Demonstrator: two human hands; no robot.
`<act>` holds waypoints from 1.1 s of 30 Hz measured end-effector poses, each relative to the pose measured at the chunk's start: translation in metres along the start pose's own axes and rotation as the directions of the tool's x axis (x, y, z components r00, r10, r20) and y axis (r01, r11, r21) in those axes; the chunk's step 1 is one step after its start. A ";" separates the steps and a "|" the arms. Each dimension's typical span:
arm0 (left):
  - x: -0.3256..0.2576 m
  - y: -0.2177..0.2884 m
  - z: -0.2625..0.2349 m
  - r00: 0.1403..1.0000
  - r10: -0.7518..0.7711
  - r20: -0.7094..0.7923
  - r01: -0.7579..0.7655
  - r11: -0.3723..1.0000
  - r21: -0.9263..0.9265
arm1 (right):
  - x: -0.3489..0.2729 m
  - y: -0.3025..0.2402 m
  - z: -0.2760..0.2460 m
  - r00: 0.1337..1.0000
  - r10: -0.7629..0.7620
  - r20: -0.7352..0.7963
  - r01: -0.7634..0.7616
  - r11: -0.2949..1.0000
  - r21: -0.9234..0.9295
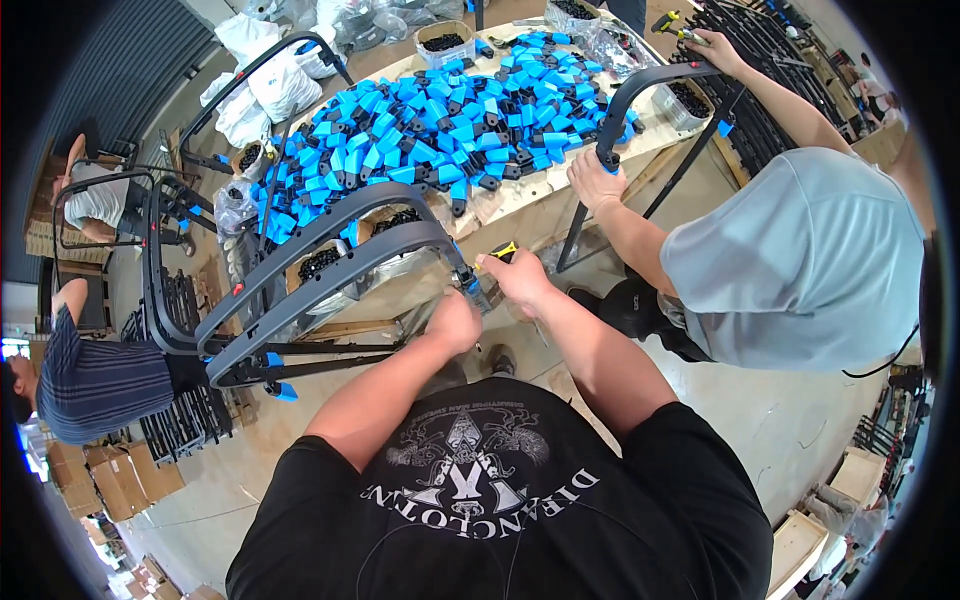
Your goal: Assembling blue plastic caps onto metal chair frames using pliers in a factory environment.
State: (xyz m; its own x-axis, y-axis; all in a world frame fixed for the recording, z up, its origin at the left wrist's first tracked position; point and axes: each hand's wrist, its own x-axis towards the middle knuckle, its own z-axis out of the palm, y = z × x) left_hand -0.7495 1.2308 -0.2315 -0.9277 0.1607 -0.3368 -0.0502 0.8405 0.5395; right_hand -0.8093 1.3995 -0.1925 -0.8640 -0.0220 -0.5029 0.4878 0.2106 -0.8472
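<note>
- While a counter (520, 205) carries a heap of blue-black clips (450, 125), a co-worker (800, 260) beside it holds a second frame (650, 85).
- Dark curved frame (330, 255) leans at counter edge, its end at both hands.
- Left hand (455, 322) closed on frame end.
- Right hand (520, 278) clamped around a yellow-black tool (500, 253) just beside it.

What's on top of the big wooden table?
A heap of blue-and-black plastic parts covers most of the wooden table, with tubs of small black pieces at its far edge. Whatever lies beneath the heap is hidden.
</note>
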 end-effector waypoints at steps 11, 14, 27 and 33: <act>0.002 0.032 -0.016 0.992 -0.118 -0.046 0.122 0.988 0.096 | 0.001 0.006 -0.001 0.997 -0.074 -0.023 0.073 0.997 -0.019; 0.003 0.023 -0.042 0.820 -0.035 0.572 0.566 0.200 -0.800 | 0.004 0.005 -0.003 0.999 -0.024 -0.021 0.023 0.998 -0.066; -0.015 0.040 -0.035 0.937 -0.151 0.315 0.342 0.586 -0.735 | -0.005 -0.009 -0.004 0.999 0.004 -0.034 -0.010 0.980 -0.201; -0.001 0.040 -0.035 0.894 -0.138 0.426 0.411 0.630 -0.659 | 0.020 0.032 -0.005 0.993 -0.111 -0.032 0.108 0.991 -0.077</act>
State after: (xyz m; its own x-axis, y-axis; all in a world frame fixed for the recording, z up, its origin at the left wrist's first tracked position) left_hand -0.7630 1.2462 -0.1827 -0.6651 0.2483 -0.7043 -0.6565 0.2551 0.7099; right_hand -0.8115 1.4111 -0.2290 -0.9164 -0.0143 -0.4000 0.3801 0.2818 -0.8810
